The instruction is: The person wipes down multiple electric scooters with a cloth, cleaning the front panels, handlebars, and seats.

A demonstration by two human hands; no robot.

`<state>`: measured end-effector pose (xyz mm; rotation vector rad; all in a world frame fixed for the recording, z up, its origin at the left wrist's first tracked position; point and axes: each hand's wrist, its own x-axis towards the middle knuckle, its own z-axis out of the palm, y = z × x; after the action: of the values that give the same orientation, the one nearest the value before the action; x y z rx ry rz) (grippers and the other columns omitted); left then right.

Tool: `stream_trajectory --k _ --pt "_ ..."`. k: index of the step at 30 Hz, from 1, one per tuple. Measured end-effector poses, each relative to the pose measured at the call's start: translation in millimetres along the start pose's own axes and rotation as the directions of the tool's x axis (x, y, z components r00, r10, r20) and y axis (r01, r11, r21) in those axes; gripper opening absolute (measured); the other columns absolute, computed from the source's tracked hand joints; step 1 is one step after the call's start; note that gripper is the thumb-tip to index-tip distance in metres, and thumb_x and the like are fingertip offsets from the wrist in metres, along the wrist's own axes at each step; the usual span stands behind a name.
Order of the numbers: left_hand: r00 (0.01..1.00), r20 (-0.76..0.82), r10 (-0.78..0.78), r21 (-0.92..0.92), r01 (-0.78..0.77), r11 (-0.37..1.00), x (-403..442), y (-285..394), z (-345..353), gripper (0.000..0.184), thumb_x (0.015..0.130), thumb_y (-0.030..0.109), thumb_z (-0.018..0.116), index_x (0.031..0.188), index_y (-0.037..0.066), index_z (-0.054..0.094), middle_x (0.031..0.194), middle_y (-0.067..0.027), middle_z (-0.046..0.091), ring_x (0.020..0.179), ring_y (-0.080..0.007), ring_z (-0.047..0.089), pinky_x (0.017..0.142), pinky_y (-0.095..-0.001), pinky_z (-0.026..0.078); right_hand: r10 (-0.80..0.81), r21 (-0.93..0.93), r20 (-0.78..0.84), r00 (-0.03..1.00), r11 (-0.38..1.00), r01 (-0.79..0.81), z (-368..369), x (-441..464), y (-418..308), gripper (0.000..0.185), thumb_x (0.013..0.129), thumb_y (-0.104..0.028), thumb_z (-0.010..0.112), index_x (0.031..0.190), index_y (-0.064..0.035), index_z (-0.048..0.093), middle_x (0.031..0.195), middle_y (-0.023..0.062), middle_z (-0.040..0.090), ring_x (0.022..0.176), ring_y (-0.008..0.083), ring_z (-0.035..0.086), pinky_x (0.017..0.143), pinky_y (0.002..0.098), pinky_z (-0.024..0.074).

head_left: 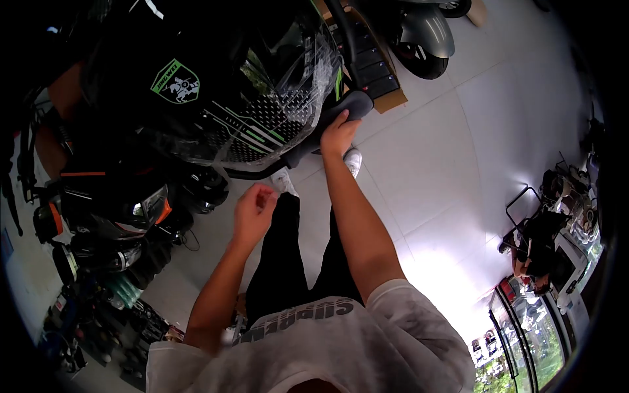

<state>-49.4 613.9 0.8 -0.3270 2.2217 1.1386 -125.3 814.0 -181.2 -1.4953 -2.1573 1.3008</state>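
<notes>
My right hand (339,134) is wrapped round a dark padded bar (357,105) at the edge of a black vehicle part. My left hand (255,213) hangs in the air below a thin black tube (252,174), fingers curled in; whether they hold anything is too small to tell. The part's textured panel (262,121) has green and white stripes and loose clear plastic film (314,75) over its side. A green-edged shield badge (175,82) shows on the black surface to the left.
Several motorcycles or scooters (114,203) crowd the left. A cardboard box (392,101) holding black blocks and a grey scooter (426,33) stand at the top. Pale tiled floor (426,164) stretches right, toward a person (540,252) near a glass door (524,334).
</notes>
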Motion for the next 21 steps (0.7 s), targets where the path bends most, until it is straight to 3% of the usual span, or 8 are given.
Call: stream_trajectory --k 2,4,5,6,9,13,14,21 --pt "0.957 -0.102 0.272 0.125 -0.259 0.958 -8.9 34.2 -41.7 0.009 0.091 0.009 0.071 0.091 0.002 0.065 0.081 -0.008 0.062 0.072 -0.0166 0.06 0.066 -0.0293 0.048 -0.108 -0.113 0.055 0.993 0.987 0.113 -6.6 17.8 -6.3 0.047 0.108 -0.038 0.044 0.124 0.007 0.045 0.113 0.0393 0.062 0.104 0.0575 0.059 0.089 0.0598 0.0449" --pt "0.739 -0.216 0.638 0.305 -0.569 0.764 3.2 73.1 -95.4 0.007 0.089 0.004 0.07 0.091 0.001 0.064 0.083 -0.0086 0.062 0.077 -0.019 0.061 0.07 -0.0304 0.048 -0.178 -0.107 0.109 0.978 0.976 0.19 -9.1 29.8 -1.3 0.048 0.109 -0.039 0.043 0.125 0.0058 0.045 0.112 0.038 0.062 0.104 0.0568 0.059 0.088 0.0597 0.0449" --pt "0.612 -0.273 0.743 0.426 -0.615 0.663 12.9 100.5 -119.7 0.007 0.088 0.002 0.068 0.093 0.0 0.064 0.09 -0.0106 0.062 0.082 -0.0226 0.06 0.074 -0.0319 0.048 -0.198 -0.07 0.152 0.968 0.975 0.21 -13.9 37.5 -4.4 0.05 0.109 -0.041 0.043 0.124 0.0056 0.045 0.111 0.0371 0.063 0.105 0.0565 0.059 0.088 0.0594 0.0449" --pt "0.542 -0.3 0.785 0.518 -0.598 0.611 21.0 120.9 -142.2 0.015 0.094 0.009 0.064 0.105 -0.001 0.064 0.108 -0.0132 0.062 0.105 -0.0251 0.06 0.094 -0.0351 0.046 -0.235 -0.038 0.159 0.959 0.969 0.244 -14.2 46.6 -5.6 0.049 0.109 -0.042 0.043 0.121 0.0053 0.047 0.11 0.0367 0.063 0.105 0.0563 0.059 0.088 0.0592 0.0448" --pt "0.289 -0.233 0.929 0.807 -0.475 0.35 66.3 172.6 -183.7 0.04 0.095 0.017 0.065 0.131 0.002 0.059 0.141 -0.0178 0.053 0.133 -0.0333 0.05 0.112 -0.0433 0.038 -0.19 -0.097 0.261 0.946 0.97 0.222 -16.3 74.6 -17.5 0.046 0.109 -0.039 0.043 0.117 0.0053 0.049 0.111 0.0345 0.062 0.103 0.0544 0.058 0.089 0.0582 0.045" --pt "0.165 0.079 0.983 0.874 -0.485 0.011 120.9 194.1 -201.7 0.06 0.094 0.024 0.067 0.149 0.005 0.051 0.161 -0.0194 0.039 0.149 -0.0383 0.037 0.119 -0.0487 0.03 -0.461 -0.111 0.277 0.843 0.856 0.505 -15.6 98.2 -15.5 0.034 0.107 -0.028 0.05 0.116 0.0045 0.053 0.112 0.0296 0.059 0.108 0.0497 0.056 0.093 0.0557 0.0444" --pt "0.199 0.16 0.967 0.895 -0.442 -0.057 124.1 193.7 -200.7 0.061 0.093 0.029 0.064 0.149 0.006 0.053 0.16 -0.0178 0.043 0.15 -0.0376 0.037 0.119 -0.0498 0.031 -0.465 -0.109 0.271 0.843 0.855 0.507 -14.3 104.3 -15.8 0.034 0.107 -0.028 0.05 0.116 0.0045 0.053 0.112 0.0296 0.059 0.108 0.0497 0.056 0.093 0.0557 0.0444" --pt "0.234 0.221 0.947 0.909 -0.401 -0.113 124.6 197.4 -198.4 0.056 0.093 0.028 0.056 0.142 0.003 0.06 0.156 -0.0205 0.049 0.146 -0.041 0.044 0.117 -0.0524 0.035 -0.609 -0.062 0.269 0.746 0.762 0.645 -5.7 119.5 -64.4 0.024 0.104 -0.019 0.052 0.111 0.004 0.05 0.108 0.0271 0.058 0.106 0.047 0.056 0.091 0.0528 0.0451"
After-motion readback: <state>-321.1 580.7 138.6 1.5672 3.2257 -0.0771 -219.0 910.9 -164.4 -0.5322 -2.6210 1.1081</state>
